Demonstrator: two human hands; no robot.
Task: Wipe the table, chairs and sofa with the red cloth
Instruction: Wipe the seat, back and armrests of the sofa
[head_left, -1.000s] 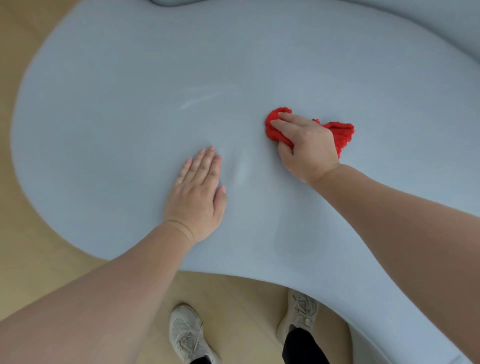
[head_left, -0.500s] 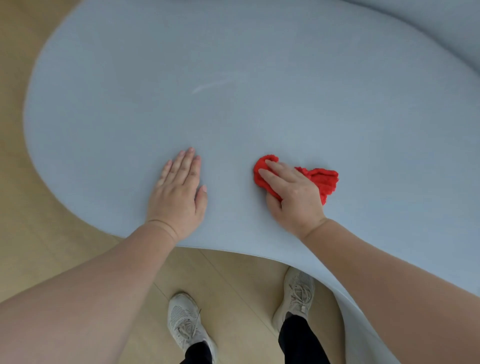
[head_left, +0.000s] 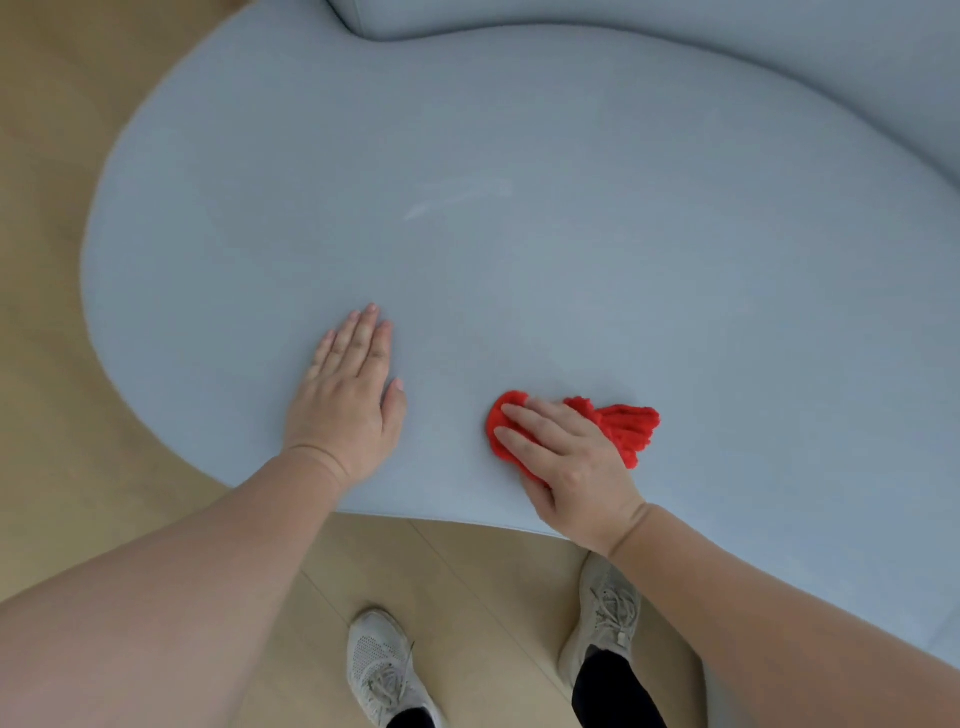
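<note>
A light blue sofa seat (head_left: 519, 234) with a rounded, curving edge fills most of the view. My right hand (head_left: 571, 467) presses the red cloth (head_left: 631, 426) onto the seat close to its front edge, fingers laid straight over it. The cloth bunches out to the right of the hand and shows at the fingertips. My left hand (head_left: 348, 405) lies flat on the seat to the left, fingers together, apart from the cloth. A pale streak (head_left: 457, 195) marks the seat farther back.
The sofa's backrest (head_left: 779, 31) curves along the top right. Light wooden floor (head_left: 52, 156) lies to the left and below the seat edge. My two grey shoes (head_left: 384, 670) (head_left: 602, 613) stand on the floor just in front of the sofa.
My right hand has dragged the red cloth from the middle of the seat toward the front edge. My left hand now lies nearer that edge too.
</note>
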